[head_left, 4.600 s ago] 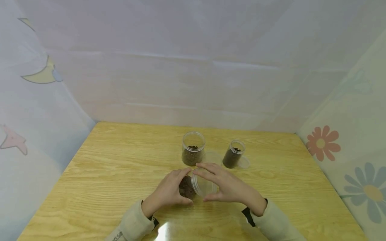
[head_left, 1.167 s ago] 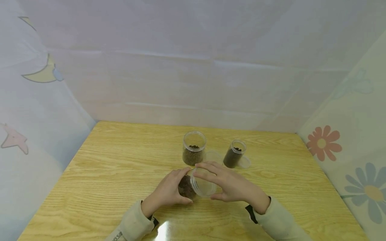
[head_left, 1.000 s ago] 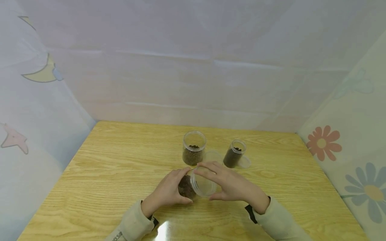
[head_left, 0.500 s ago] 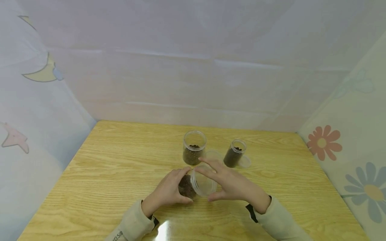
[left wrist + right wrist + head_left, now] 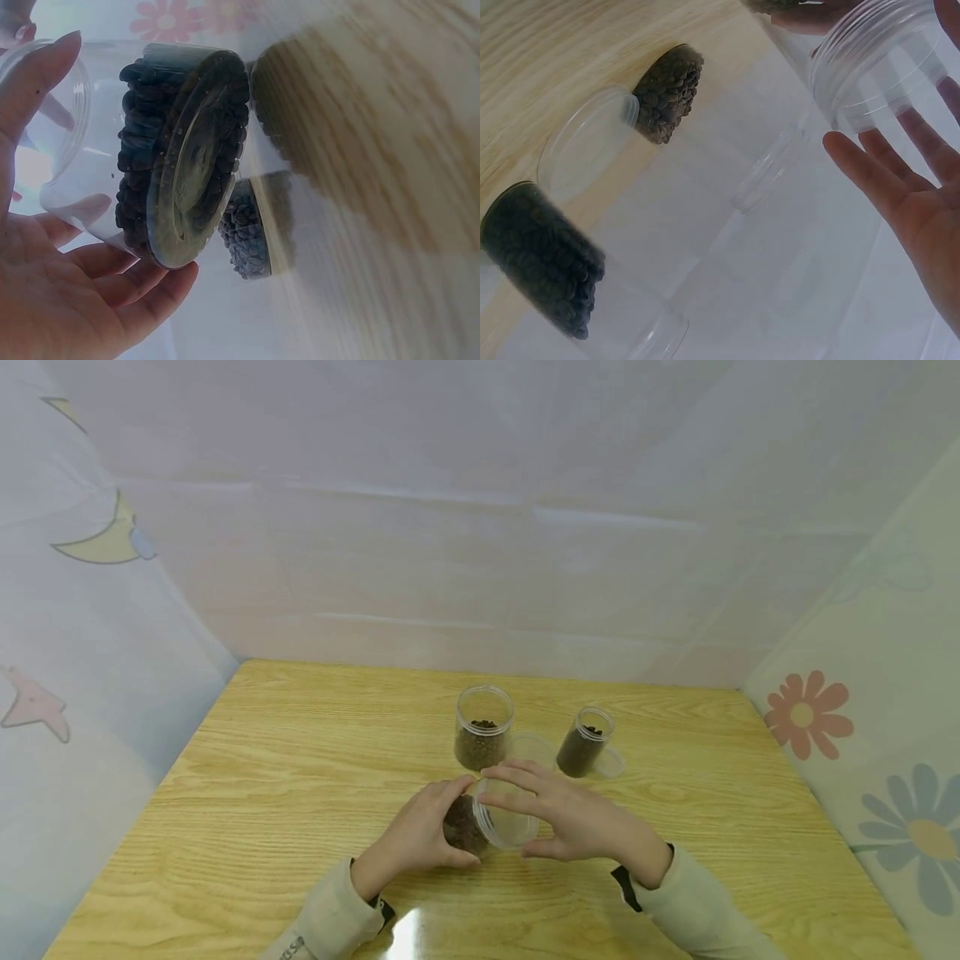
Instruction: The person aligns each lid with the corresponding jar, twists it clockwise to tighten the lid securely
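My left hand (image 5: 420, 831) grips a clear jar (image 5: 461, 827) that is tilted with its mouth to the right. Dark beans, like coffee beans, lie at its bottom, as the left wrist view shows for the jar (image 5: 150, 150). A clear lid (image 5: 510, 831) with a ridged rim covers the mouth. Fingers and thumb of my right hand (image 5: 577, 818) are curled about the lid's edge. In the right wrist view, the right hand (image 5: 930, 210) has its fingers spread round the lid (image 5: 892, 75), some of them seen through the plastic.
Behind the hands stand a wide uncovered jar (image 5: 480, 747) of brown beans and a narrower uncovered jar (image 5: 580, 753) of darker beans. A large clear lid (image 5: 534, 749) and a small lid (image 5: 611, 764) lie flat beside them on the wooden table (image 5: 315, 760).
Half a second ago my right fingers were lifted and spread wider; now they are back lower over the lid. The left hand and jar have barely moved.
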`<state>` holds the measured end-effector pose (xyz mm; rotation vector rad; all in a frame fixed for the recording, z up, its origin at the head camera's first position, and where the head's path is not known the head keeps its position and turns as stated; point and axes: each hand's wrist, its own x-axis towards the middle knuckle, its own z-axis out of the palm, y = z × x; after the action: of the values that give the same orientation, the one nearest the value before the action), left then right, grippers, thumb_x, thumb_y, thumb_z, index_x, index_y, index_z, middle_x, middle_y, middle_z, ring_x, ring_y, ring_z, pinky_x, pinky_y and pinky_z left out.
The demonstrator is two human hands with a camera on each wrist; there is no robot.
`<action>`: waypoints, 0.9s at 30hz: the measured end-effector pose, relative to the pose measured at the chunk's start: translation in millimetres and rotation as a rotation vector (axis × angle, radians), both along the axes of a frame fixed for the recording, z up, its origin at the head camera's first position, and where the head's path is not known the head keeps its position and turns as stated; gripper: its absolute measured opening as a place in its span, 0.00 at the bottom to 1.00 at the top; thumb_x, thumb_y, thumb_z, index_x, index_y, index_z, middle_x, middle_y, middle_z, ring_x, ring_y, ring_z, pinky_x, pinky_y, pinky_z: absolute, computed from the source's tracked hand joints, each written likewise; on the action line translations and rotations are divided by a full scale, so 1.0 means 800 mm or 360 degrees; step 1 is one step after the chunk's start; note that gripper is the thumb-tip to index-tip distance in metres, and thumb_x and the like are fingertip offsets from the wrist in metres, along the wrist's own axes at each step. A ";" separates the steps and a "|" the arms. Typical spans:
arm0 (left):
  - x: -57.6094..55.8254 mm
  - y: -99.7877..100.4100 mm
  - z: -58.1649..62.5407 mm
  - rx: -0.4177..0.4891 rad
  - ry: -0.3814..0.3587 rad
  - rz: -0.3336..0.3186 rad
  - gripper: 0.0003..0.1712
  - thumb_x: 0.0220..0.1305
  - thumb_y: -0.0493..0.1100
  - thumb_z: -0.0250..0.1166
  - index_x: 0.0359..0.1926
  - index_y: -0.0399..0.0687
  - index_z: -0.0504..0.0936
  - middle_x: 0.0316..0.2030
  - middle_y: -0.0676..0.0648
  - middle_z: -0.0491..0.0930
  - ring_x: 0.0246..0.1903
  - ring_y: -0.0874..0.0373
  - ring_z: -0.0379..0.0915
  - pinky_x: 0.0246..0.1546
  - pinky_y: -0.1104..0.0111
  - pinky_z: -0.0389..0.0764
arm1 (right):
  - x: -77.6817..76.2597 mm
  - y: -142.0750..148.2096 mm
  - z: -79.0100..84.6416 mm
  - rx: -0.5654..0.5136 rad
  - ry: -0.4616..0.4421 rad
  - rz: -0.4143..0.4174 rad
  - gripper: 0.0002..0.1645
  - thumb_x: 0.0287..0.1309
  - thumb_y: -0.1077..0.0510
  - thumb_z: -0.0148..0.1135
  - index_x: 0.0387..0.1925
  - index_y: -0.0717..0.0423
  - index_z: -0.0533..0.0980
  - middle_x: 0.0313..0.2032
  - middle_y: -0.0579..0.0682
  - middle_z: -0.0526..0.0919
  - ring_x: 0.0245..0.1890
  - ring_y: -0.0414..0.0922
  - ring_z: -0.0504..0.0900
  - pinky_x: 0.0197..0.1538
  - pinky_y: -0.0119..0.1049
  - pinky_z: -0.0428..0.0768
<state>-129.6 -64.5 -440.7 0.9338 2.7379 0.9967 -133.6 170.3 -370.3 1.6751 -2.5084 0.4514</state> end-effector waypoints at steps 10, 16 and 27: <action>-0.001 0.000 -0.001 0.0012 0.0010 0.0006 0.55 0.35 0.56 0.77 0.64 0.43 0.60 0.55 0.40 0.69 0.53 0.43 0.66 0.49 0.50 0.70 | 0.007 -0.006 0.006 -0.0006 -0.0071 -0.0193 0.50 0.39 0.47 0.73 0.63 0.56 0.62 0.61 0.57 0.63 0.59 0.53 0.65 0.53 0.46 0.71; -0.001 0.000 -0.001 0.0001 0.0017 0.0001 0.56 0.35 0.57 0.76 0.64 0.43 0.60 0.55 0.40 0.69 0.52 0.43 0.66 0.49 0.49 0.69 | 0.012 -0.008 0.009 0.0049 -0.0108 -0.0305 0.50 0.42 0.43 0.70 0.65 0.55 0.60 0.61 0.57 0.63 0.58 0.52 0.65 0.53 0.46 0.71; -0.001 0.000 -0.001 0.0020 0.0006 0.0007 0.56 0.35 0.57 0.76 0.64 0.43 0.60 0.55 0.39 0.69 0.53 0.43 0.66 0.49 0.49 0.69 | 0.006 -0.001 0.008 0.0044 0.0041 -0.0132 0.52 0.37 0.43 0.73 0.64 0.52 0.61 0.66 0.56 0.56 0.63 0.55 0.57 0.53 0.49 0.71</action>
<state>-130.1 -64.7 -441.6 0.9326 2.7414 1.0147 -128.6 169.5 -364.3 1.5686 -2.5652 0.3865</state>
